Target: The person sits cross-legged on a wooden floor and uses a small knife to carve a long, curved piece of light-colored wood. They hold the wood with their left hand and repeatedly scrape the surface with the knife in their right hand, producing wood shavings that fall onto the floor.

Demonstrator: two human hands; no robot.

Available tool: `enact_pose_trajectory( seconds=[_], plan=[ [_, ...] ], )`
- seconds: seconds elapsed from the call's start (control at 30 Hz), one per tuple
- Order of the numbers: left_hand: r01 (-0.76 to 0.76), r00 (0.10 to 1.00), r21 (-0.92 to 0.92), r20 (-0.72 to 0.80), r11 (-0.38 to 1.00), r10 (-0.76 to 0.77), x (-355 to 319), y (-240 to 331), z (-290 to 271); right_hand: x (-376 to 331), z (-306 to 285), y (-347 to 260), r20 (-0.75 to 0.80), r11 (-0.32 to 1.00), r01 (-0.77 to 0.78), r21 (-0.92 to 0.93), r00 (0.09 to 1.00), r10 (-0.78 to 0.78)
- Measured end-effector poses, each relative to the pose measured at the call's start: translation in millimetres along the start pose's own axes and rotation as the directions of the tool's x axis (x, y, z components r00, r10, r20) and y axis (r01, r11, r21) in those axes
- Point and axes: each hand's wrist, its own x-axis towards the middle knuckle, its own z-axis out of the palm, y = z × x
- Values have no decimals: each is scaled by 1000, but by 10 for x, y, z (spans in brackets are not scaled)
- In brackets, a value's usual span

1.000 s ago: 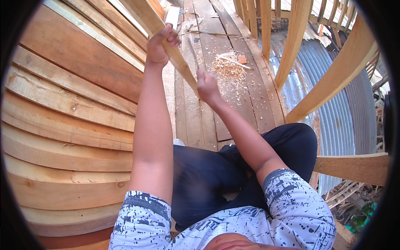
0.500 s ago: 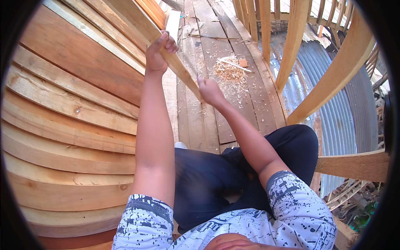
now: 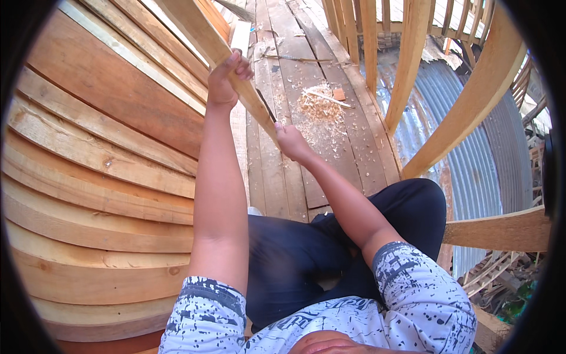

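A long pale wooden plank (image 3: 205,34) slants down from the upper left toward my lap. My left hand (image 3: 229,78) is closed round it partway along, fingers over its right edge. Near the plank's lower end, my right hand (image 3: 290,141) is closed on what looks like a knife (image 3: 266,106). Its thin dark blade points up and away along the plank's right edge; the handle is hidden in my fist.
A stacked-board wall (image 3: 100,159) rises on my left. Wood shavings (image 3: 321,106) with a thin stick and an orange-brown block lie on the plank floor (image 3: 330,171). Upright railing posts (image 3: 407,71) line the right side, with corrugated metal roofing (image 3: 466,124) beyond. My bent legs (image 3: 295,253) are below.
The dark blade now shows above my right fist, along the plank's edge. My right hand has shifted slightly left and its grip has turned. The left hand keeps its hold.
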Motion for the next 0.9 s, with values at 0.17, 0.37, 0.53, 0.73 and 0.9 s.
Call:
enact_pose_trajectory(
  seconds=[0.17,0.37,0.53,0.73,0.9],
  plan=[
    [-8,1000,0,-5,1000,8,-118,28,-89,-94,-97,-341,-209,950,237,202,958,-195],
    [24,999,-68,42,997,-21,-126,-25,-168,-89,-9,-115,23,993,-64,-101,998,66],
    [-7,998,13,55,1000,6,-65,-17,53,-66,138,171,-53,996,93,-14,994,-94],
    [5,1000,1,27,1000,-5,-103,-25,-37,-17,193,137,-96,994,91,-53,991,-96],
    [-25,999,-24,44,999,26,-18,-43,34,-126,241,526,-66,998,35,-51,997,-38]
  ],
)
